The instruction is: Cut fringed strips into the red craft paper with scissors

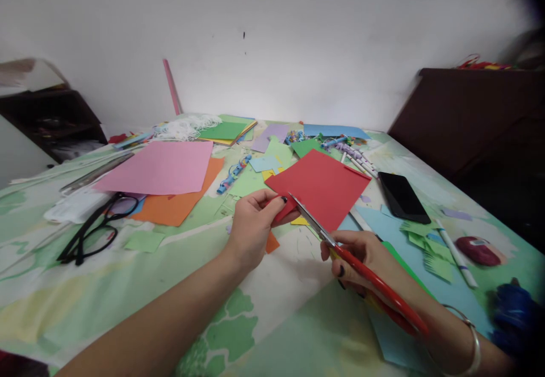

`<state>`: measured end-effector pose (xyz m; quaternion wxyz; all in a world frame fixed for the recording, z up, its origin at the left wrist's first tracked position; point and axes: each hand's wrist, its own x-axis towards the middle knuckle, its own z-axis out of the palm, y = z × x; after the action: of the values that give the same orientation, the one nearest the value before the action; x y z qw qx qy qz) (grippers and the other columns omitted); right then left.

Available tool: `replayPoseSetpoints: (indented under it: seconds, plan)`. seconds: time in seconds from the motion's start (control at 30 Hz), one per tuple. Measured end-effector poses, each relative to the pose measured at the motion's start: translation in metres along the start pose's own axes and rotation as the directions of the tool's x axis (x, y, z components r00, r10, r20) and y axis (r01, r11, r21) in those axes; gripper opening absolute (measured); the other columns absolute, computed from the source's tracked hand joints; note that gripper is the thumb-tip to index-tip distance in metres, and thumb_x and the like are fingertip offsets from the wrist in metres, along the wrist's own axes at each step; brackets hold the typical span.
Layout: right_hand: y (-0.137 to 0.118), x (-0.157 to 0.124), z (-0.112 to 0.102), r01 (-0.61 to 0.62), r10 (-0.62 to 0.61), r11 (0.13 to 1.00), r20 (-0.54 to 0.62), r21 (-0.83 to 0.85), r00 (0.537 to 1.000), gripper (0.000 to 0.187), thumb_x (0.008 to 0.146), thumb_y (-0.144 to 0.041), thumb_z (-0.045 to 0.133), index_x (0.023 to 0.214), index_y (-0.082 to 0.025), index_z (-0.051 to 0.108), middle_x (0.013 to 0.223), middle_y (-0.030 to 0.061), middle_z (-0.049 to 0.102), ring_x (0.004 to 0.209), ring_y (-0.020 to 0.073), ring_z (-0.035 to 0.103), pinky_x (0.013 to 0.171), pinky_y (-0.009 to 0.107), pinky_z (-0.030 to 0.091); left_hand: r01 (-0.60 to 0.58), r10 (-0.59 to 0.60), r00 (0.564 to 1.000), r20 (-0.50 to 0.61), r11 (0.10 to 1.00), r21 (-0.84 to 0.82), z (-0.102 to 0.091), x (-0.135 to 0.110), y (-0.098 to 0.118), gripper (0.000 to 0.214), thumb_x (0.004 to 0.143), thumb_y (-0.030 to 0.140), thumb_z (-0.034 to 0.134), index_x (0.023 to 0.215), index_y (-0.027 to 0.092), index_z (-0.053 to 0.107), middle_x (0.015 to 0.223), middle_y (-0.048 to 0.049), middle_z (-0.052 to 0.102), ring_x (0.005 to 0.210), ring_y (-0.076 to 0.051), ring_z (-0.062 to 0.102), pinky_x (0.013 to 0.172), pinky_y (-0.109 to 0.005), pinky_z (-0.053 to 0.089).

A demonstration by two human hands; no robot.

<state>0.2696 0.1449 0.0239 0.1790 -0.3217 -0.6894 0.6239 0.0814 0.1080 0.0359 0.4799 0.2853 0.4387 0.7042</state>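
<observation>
My left hand point(253, 226) pinches the near corner of a red paper sheet point(321, 187) held just above the table. My right hand point(361, 260) grips red-handled scissors point(340, 249). Their metal blades point up and left and meet the red sheet's near edge beside my left fingers. A metal bangle point(470, 343) circles my right wrist. Under the right hand lie a light blue sheet point(426, 263) and green scraps.
A pink sheet point(159, 167) over an orange one point(179, 204), black glasses point(96, 229), a black phone point(402, 197), a white marker point(455, 255), a stack of coloured paper point(225, 130) and scattered scraps cover the green patterned tablecloth point(128, 286). A dark cabinet point(472, 116) stands right.
</observation>
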Motion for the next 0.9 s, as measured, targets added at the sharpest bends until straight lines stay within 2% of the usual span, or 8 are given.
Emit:
replayPoseSetpoints:
  seconds: [0.2, 0.6, 0.9]
  plan:
    - [0.0001, -0.0007, -0.0007, -0.042, 0.041, 0.999, -0.01, -0.01, 0.999, 0.05, 0.064, -0.061, 0.072, 0.077, -0.015, 0.057, 0.053, -0.0045, 0.044, 0.04, 0.0063, 0.033, 0.036, 0.018, 0.024, 0.009, -0.009, 1.0, -0.001, 1.0, -0.005, -0.0006, -0.0005, 0.0002, 0.009, 0.068, 0.018, 0.068, 0.062, 0.013, 0.062, 0.07, -0.0037, 0.07, 0.07, -0.016, 0.068, 0.077, -0.033, 0.056]
    - [-0.0026, -0.0003, 0.0021, -0.022, 0.021, 1.0, -0.027, -0.011, 0.999, 0.045, 0.063, -0.053, 0.076, 0.076, -0.014, 0.058, 0.05, -0.0051, 0.043, 0.041, 0.0064, 0.034, 0.036, 0.016, 0.024, 0.011, -0.011, 1.0, 0.02, 1.0, -0.004, -0.0016, -0.0001, -0.0004, 0.01, 0.071, 0.016, 0.066, 0.063, 0.013, 0.062, 0.071, -0.0052, 0.071, 0.073, -0.016, 0.069, 0.076, -0.03, 0.056]
    - [-0.0023, 0.0003, 0.0025, -0.026, 0.026, 1.0, -0.018, 0.013, 0.999, 0.049, 0.063, -0.058, 0.075, 0.075, -0.014, 0.057, 0.053, -0.0037, 0.046, 0.042, 0.0062, 0.035, 0.036, 0.017, 0.026, 0.018, -0.018, 1.0, 0.019, 1.0, -0.016, -0.0019, 0.0006, -0.0015, 0.009, 0.069, 0.017, 0.067, 0.063, 0.012, 0.062, 0.071, -0.0045, 0.07, 0.075, -0.018, 0.07, 0.077, -0.031, 0.056]
